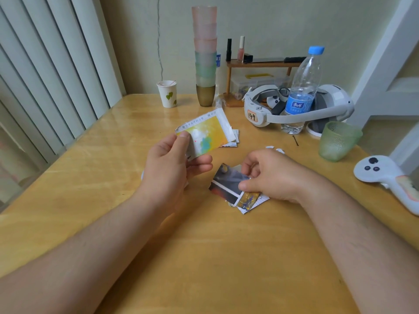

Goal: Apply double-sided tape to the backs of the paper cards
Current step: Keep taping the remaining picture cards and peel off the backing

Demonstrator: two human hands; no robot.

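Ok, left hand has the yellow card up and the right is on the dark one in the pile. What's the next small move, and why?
Probably turn the yellow card over in the left hand. Its printed face is toward the camera, and the tape goes on the back. The right hand pinches the dark card on the near pile, so it isn't free for tape, and I can't see any tape roll in view.

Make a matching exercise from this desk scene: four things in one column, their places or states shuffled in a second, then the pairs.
Things
1. yellow printed paper card
2. dark photo paper card
3. clear plastic water bottle with blue cap
4. white paper cup with green leaf print

Places or states
A. stands inside the loop of the white headset
B. lifted off the wooden table, pinched by the left hand
C. stands left of the tall stack of plastic cups
D. on a small pile, gripped by the right hand

Pairs: 1-B, 2-D, 3-A, 4-C
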